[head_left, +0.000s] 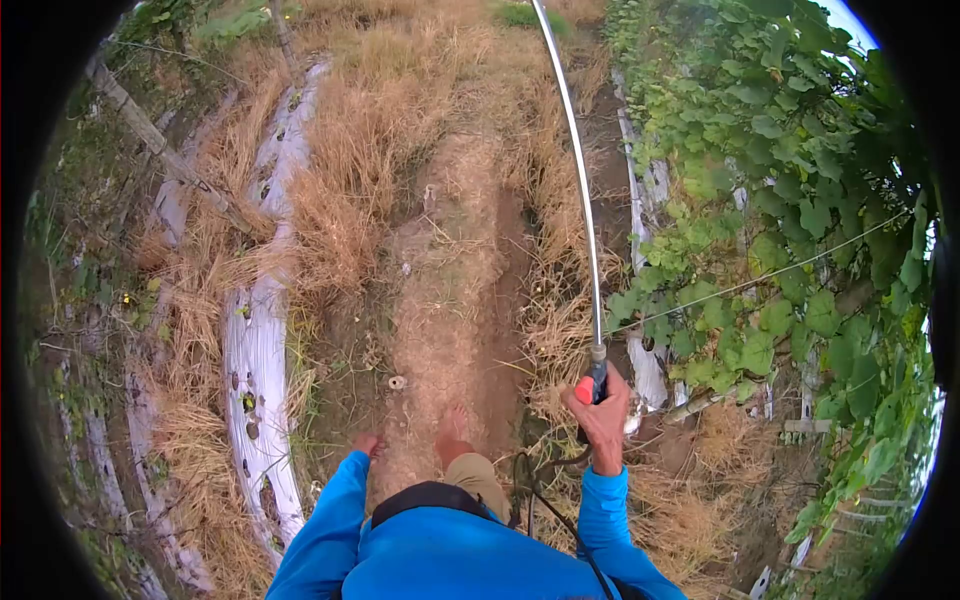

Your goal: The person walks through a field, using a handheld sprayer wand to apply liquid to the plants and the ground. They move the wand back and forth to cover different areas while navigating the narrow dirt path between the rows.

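Note:
My right hand (606, 422) is wrapped round the dark handle of a spray wand (583, 190), a long silver tube that rises from the hand to the top edge of the view. A red part (584, 390) shows on the handle beside my thumb. From below the handle a black hose (545, 470) curves toward my waist. My left hand (368, 443) hangs low by my left side, at the end of a blue sleeve; it is small in view and its fingers cannot be made out. Nothing can be seen in it.
A dirt path (445, 290) runs ahead under my bare foot (453, 425). Leafy vines (790, 230) and a string line the right side. Dry grass (345, 200), white plastic sheeting (262, 350) and a slanting wooden post (160, 145) are on the left.

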